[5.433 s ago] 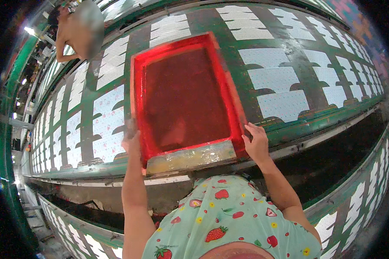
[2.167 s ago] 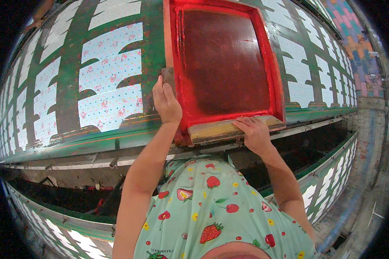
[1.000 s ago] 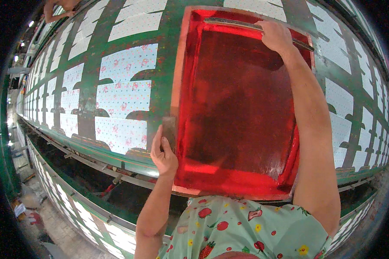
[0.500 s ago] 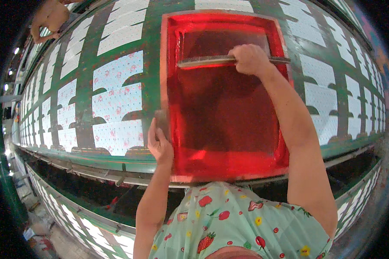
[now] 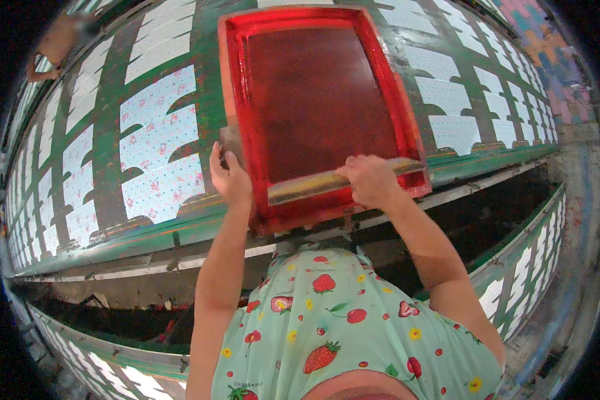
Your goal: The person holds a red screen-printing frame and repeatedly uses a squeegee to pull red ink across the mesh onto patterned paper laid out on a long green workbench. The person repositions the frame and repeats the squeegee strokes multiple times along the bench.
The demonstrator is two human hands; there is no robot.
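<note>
A red-edged printing screen lies on the long green table, its frame wet with red ink. My right hand is closed around a squeegee, a long bar lying slantwise across the screen's near end. At the left side of the frame is my left hand, fingers raised and slightly curled, thumb apart. It rests against the frame's outer edge, near a small greyish block fixed at that side. Whether its fingers grip the frame is hard to see.
Rows of white cut pieces lie on the green table; those just left carry a small floral print. A metal rail runs along the near edge. Another person is at the far left. A second table with pieces stands behind me.
My right hand has drawn the squeegee from the screen's far end to its near end. My left hand stays at the left frame edge. The whole view has shifted and tilted.
</note>
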